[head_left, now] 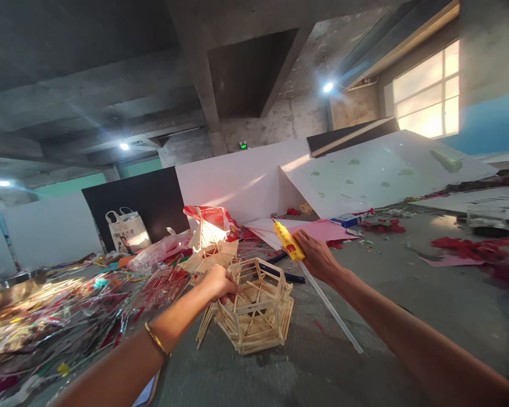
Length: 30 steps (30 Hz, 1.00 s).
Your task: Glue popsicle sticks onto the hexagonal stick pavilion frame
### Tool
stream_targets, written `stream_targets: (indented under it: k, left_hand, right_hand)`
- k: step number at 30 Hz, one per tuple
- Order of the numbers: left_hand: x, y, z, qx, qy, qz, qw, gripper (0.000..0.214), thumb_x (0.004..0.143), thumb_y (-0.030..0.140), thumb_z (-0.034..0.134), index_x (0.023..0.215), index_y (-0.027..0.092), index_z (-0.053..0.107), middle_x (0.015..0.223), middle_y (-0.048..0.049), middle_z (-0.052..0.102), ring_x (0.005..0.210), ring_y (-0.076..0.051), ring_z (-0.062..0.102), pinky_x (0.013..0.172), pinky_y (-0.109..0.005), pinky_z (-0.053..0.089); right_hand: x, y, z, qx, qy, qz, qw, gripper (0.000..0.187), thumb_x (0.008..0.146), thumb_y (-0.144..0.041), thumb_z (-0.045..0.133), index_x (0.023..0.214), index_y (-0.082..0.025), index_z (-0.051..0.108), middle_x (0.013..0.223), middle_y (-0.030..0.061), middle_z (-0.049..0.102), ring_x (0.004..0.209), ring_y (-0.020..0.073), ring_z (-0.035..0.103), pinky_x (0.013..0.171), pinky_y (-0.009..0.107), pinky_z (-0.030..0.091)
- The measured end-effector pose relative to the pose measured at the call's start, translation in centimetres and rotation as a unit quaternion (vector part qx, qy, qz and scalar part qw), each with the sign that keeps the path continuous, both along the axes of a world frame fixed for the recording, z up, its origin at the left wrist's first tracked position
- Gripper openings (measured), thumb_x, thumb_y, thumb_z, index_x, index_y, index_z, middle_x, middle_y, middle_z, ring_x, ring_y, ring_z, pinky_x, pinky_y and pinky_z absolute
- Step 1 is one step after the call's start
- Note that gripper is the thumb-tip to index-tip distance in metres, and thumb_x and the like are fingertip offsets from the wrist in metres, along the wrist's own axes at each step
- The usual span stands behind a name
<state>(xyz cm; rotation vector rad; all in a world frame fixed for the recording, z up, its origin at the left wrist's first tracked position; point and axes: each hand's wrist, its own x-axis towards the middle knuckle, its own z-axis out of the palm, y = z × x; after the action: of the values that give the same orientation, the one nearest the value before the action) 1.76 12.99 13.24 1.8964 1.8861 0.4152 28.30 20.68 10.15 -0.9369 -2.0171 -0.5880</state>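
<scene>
A six-sided model of thin wooden sticks [261, 333] stands on the table in front of me, with open railing-like sides and a slatted base. My left hand [220, 284] is closed at its upper left edge, fingertips pinched on the frame; whether a loose stick is also between them is hidden. In my right hand [311, 254] is a yellow hot glue gun [289, 240], its nozzle pointing up and left, apart from the model. A long clear glue stick [333, 311] sticks out of its rear end. Behind my left hand stands a second stick model with a pointed roof [210, 237].
Loose wooden sticks [204, 327] lie left of the model. Plastic-wrapped craft materials [89, 316] are heaped at the left, near a metal bowl [12, 291]. Farther back are a tote bag [129, 232], pink paper [326, 229], a blue box [345, 220] and red scraps [475, 247].
</scene>
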Motion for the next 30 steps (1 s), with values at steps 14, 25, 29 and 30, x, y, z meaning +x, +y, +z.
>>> stream_targets:
  k: [14, 25, 29, 30]
  left_hand:
    - [0.33, -0.18, 0.4, -0.008, 0.001, -0.017, 1.0, 0.026, 0.061, 0.036, 0.061, 0.063, 0.011, 0.068, 0.053, -0.0023, 0.061, 0.036, -0.006, 0.044, 0.036, -0.017, 0.029]
    - [0.13, 0.1, -0.03, -0.007, 0.01, -0.007, 1.0, 0.026, 0.06, 0.036, 0.061, 0.063, 0.011, 0.068, 0.055, -0.0035, 0.062, 0.038, -0.008, 0.046, 0.036, -0.017, 0.03]
    - [0.21, 0.0, 0.31, -0.005, 0.014, -0.006, 1.0, 0.028, 0.06, 0.037, 0.06, 0.063, 0.011, 0.068, 0.054, -0.0035, 0.062, 0.038, -0.008, 0.045, 0.036, -0.017, 0.029]
    - [0.24, -0.04, 0.4, -0.004, 0.014, -0.006, 1.0, 0.028, 0.061, 0.037, 0.06, 0.062, 0.011, 0.068, 0.055, -0.0035, 0.061, 0.038, -0.008, 0.045, 0.037, -0.017, 0.029]
  right_hand:
    - [0.12, -0.06, 0.11, 0.006, 0.001, 0.002, 1.0, 0.007, 0.083, -0.024, 0.043, 0.084, -0.018, 0.043, 0.083, 0.0066, 0.054, 0.067, 0.0164, 0.05, 0.049, 0.025, 0.026]
    - [0.2, 0.14, 0.01, -0.003, -0.005, -0.011, 1.0, 0.007, 0.079, -0.02, 0.045, 0.085, -0.017, 0.042, 0.084, 0.0061, 0.054, 0.066, 0.016, 0.05, 0.049, 0.026, 0.026]
    - [0.17, 0.13, 0.07, 0.002, -0.005, -0.007, 1.0, 0.006, 0.079, -0.019, 0.045, 0.084, -0.017, 0.042, 0.083, 0.0057, 0.053, 0.068, 0.0161, 0.05, 0.05, 0.025, 0.027]
    - [0.16, 0.15, 0.07, 0.002, -0.004, -0.005, 1.0, 0.006, 0.079, -0.019, 0.045, 0.084, -0.017, 0.042, 0.083, 0.0057, 0.053, 0.068, 0.016, 0.05, 0.051, 0.025, 0.027]
